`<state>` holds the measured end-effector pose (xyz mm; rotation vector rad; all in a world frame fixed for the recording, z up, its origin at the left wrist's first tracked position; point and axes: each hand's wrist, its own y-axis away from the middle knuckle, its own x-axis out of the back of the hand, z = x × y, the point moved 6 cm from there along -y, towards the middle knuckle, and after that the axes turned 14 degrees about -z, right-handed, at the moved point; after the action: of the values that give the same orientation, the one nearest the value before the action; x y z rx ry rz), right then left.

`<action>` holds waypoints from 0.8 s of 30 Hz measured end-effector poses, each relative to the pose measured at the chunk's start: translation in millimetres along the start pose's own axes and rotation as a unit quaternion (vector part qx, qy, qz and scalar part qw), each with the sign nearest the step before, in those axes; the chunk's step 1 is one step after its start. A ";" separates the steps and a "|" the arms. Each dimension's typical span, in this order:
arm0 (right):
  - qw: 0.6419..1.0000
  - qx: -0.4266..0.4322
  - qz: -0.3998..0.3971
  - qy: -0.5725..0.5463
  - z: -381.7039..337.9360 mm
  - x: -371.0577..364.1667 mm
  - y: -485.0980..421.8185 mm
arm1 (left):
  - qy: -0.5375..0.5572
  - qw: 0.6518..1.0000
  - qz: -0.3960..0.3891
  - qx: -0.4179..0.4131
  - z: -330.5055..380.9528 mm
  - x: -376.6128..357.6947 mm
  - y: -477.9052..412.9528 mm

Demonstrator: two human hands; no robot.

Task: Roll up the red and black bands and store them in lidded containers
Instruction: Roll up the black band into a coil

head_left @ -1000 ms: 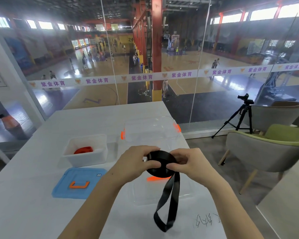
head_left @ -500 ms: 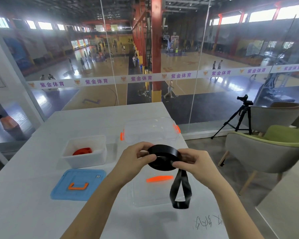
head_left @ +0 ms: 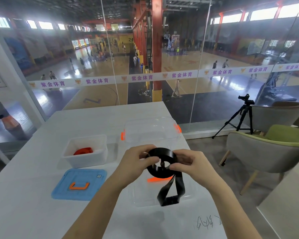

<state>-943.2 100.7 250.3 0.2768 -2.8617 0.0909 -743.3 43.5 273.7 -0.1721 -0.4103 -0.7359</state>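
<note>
Both hands hold the black band [head_left: 162, 167] above the table, coiled into a thick ring with a short loop of loose tail hanging below it. My left hand [head_left: 136, 163] pinches the coil's left side and my right hand [head_left: 190, 163] grips its right side. The red band [head_left: 83, 150] lies rolled inside the open white container [head_left: 86, 158] to the left. That container's blue lid [head_left: 79, 184] with an orange handle lies flat in front of it. A clear container [head_left: 152, 130] with orange clips stands behind my hands, and its clear lid [head_left: 138, 195] with an orange handle lies under the hanging tail.
The white table [head_left: 33, 213] runs up to a glass wall over a sports hall. Handwriting marks the table's near right part. To the right, off the table, stand a grey-green armchair [head_left: 269, 152] and a camera tripod [head_left: 240, 118].
The coil has grown as my hands wound more band onto it. The hanging tail has shortened from a long strand to a small loop.
</note>
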 end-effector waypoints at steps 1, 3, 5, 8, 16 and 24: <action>1.000 0.001 0.007 -0.007 1.1 0.9 1.5 | 0.051 0.999 0.015 -0.003 -2.0 0.9 1.7; 1.000 0.002 0.024 -0.014 2.1 3.4 3.1 | 0.118 0.993 0.030 -0.004 -7.7 1.9 3.1; 1.000 -0.002 0.031 -0.005 2.6 5.8 3.1 | 0.103 0.995 0.011 0.006 -13.9 0.8 1.7; 0.999 -0.016 0.010 0.043 2.1 6.1 1.3 | -0.027 0.998 -0.019 0.047 -21.8 2.9 -1.5; 0.996 -0.010 -0.026 0.079 -1.1 -7.6 -4.7 | -0.153 0.987 -0.038 0.040 -7.5 -9.9 -3.8; 1.000 -0.003 0.016 -0.001 6.0 3.5 2.7 | 0.124 0.992 0.004 0.014 -12.8 -1.1 6.1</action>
<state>-948.6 102.2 245.3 0.2308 -2.8693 0.0875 -736.0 44.8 261.6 -0.0550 -0.1825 -0.7333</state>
